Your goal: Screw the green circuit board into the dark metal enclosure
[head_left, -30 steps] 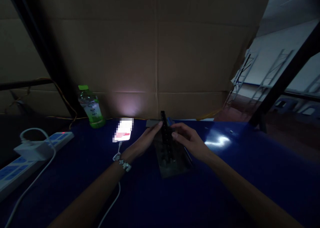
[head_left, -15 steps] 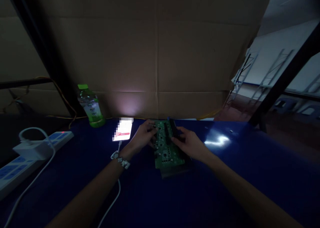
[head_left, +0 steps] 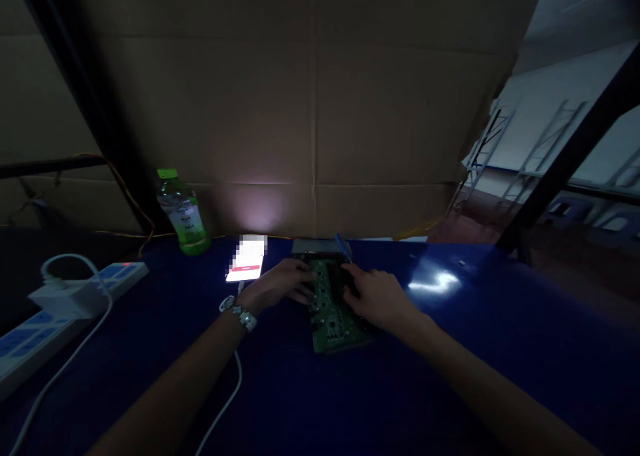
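A green circuit board (head_left: 336,323) with small parts on it lies on the blue tabletop in front of me. My left hand (head_left: 290,279) is closed at its far left edge, fingers on the rim. From the other side my right hand (head_left: 375,293) grips the board's right edge, beside a long dark part on it. The undersides of both hands' fingers are hidden. Past the board's far end a flat grey piece (head_left: 316,246) shows, partly covered. A thin blue stick-like object (head_left: 343,244) leans there, close to my right fingertips.
On the left stand a bottle with a green cap (head_left: 184,213), a lit phone (head_left: 247,259) on a white cable (head_left: 238,383), and a white power strip (head_left: 30,343) with a plugged-in adapter. Cardboard (head_left: 310,109) walls off the back; a dark metal post (head_left: 570,156) rises on the right.
The circuit board has shifted slightly toward me, and both hands have come down with it. The flat grey piece and more of the blue stick now show beyond its far end.
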A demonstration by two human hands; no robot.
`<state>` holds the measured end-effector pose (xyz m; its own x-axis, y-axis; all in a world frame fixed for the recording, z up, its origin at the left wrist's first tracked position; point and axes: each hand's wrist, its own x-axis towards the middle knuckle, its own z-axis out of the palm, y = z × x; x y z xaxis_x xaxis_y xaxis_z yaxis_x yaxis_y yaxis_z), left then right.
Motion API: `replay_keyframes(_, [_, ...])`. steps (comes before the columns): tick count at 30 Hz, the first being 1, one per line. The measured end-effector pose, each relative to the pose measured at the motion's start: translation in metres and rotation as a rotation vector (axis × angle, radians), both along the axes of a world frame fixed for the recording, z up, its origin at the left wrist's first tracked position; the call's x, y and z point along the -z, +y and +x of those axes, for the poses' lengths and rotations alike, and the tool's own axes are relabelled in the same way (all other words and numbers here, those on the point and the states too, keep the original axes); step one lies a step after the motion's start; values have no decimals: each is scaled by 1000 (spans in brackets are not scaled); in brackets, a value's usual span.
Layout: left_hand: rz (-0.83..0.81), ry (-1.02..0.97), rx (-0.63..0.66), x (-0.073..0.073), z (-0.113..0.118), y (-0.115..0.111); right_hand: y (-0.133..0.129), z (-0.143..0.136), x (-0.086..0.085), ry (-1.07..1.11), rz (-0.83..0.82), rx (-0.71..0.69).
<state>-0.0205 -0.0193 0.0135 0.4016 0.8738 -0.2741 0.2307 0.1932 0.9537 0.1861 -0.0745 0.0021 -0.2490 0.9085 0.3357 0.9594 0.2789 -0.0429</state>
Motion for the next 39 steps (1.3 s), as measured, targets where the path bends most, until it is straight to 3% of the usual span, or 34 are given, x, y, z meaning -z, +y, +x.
replay_keyframes(9, [-26, 88, 38, 1, -2, 2, -6, -7, -4, 46, 14, -32])
replay_keyframes(17, [107, 228, 104, 10, -7, 10, -11, -25, 4, 16, 94, -99])
replay_keyframes(20, [281, 354, 41, 9, -3, 11, -9, -27, 5, 13, 98, -67])
replay_keyframes(25, [824, 481, -132, 7, 2, 12, -9, -27, 4, 5, 99, -49])
replay_keyframes(28, [1043, 514, -134, 10, 3, 11, -10, -28, 4, -6, 92, -49])
replay_keyframes(32, [1150, 587, -82, 14, 1, 11, -9, -30, 4, -9, 80, -54])
replay_keyframes(39, [1146, 609, 45, 13, 0, 17, -10, -33, 4, -29, 90, -56])
